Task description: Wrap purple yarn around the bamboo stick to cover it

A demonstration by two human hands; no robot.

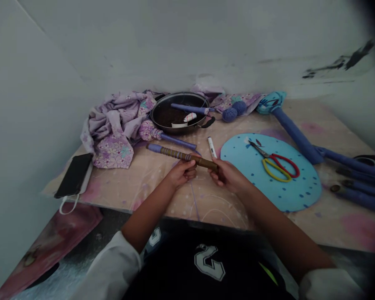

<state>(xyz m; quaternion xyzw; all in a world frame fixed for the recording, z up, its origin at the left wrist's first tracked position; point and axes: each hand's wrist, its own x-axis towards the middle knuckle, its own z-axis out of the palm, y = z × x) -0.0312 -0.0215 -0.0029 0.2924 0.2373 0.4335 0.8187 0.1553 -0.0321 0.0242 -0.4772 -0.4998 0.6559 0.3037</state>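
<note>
A brown stick (175, 153) is held above the table, tilted down to the right. Purple yarn covers its left end and winds in spaced bands toward the middle. My left hand (184, 171) is closed around the stick near its middle. At the right end, my right hand (225, 173) grips it with bent fingers. A thin strand of purple yarn (194, 200) runs down from beside my left hand to the table's front edge. Just behind my hands lies a white marker (211, 147).
A black pan (165, 127) holds a purple-wrapped stick. Scissors (276, 165) rest on a blue dotted mat (237, 152). A phone (75, 175) and floral cloth (118, 133) lie left; yarn balls (234, 111) sit behind. Purple-wrapped sticks (362, 194) are at the right.
</note>
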